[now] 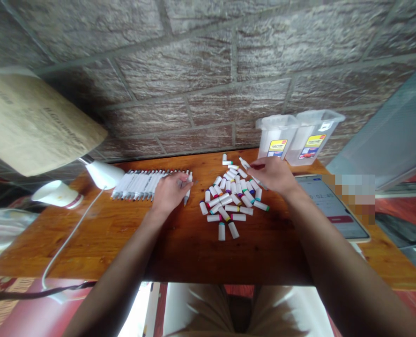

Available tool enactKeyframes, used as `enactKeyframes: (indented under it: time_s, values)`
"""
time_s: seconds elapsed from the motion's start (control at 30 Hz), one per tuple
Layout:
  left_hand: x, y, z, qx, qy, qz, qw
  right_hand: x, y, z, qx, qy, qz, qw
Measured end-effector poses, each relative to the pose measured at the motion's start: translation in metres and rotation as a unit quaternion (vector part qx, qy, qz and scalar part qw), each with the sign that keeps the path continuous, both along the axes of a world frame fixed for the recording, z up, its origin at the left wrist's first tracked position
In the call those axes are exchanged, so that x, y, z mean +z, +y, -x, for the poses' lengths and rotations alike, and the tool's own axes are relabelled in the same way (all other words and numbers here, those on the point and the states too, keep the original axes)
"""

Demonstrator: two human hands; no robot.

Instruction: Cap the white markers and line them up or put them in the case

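Tabletop [180, 248], apparent marker [244, 163] in right hand [271, 172]

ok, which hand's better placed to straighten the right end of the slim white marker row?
Left hand, likely: it's at that end of the marker row. Right hand is farther off, holding another white marker by the pile of short white caps.

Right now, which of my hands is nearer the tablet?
Right. Your right hand is just to the left of the tablet, near its far end; your left hand is farther left, past the pile of marker caps, at the row of white markers.
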State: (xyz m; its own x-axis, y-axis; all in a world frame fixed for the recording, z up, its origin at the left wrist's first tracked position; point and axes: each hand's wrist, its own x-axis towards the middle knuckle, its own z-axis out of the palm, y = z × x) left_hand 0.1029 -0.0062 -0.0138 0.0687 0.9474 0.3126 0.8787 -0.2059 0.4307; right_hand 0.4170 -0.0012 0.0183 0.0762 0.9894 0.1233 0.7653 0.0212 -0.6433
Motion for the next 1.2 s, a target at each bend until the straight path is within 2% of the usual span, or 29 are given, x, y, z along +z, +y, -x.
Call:
enactKeyframes:
  time_s: [0.07,0.13,0.27,0.5,0.67,0.77,0.87,0.93,1.0,1.1,1.2]
  values:
    - [-0.001,0.001,0.002,0.005,-0.001,-0.002,1.000,0.004,-0.002,0.005,0.041,0.120,-0.007,0.992]
    - [-0.003,0.001,0.002,0.008,-0.001,-0.002,1.000,0.007,-0.005,0.012,0.075,0.232,0.017,0.970]
    - [-0.004,0.002,0.001,0.012,0.006,-0.001,1.000,0.007,-0.012,0.028,0.104,0.352,0.074,0.927]
    - [-0.003,0.003,-0.003,0.028,0.008,-0.002,1.000,0.005,-0.019,0.044,0.131,0.406,0.104,0.898]
    - [-0.002,0.003,-0.004,0.024,-0.005,-0.014,1.000,0.005,-0.023,0.050,0.137,0.465,0.139,0.864]
    - [0.003,-0.001,-0.007,-0.002,-0.056,-0.052,0.997,0.003,-0.024,0.053,0.153,0.482,0.153,0.849]
    - [0.010,-0.009,-0.015,-0.038,-0.156,-0.087,0.983,0.002,-0.027,0.058,0.170,0.486,0.162,0.842]
    - [0.017,-0.015,-0.021,-0.066,-0.233,-0.068,0.968,0.003,-0.030,0.061,0.190,0.476,0.156,0.844]
    - [0.024,-0.021,-0.027,-0.111,-0.293,-0.016,0.949,0.005,-0.033,0.063,0.233,0.464,0.137,0.844]
    - [0.032,-0.029,-0.034,-0.190,-0.328,0.060,0.923,0.009,-0.036,0.064,0.303,0.464,0.117,0.824]
    - [0.035,-0.035,-0.038,-0.235,-0.346,0.107,0.902,0.010,-0.038,0.064,0.329,0.476,0.111,0.808]
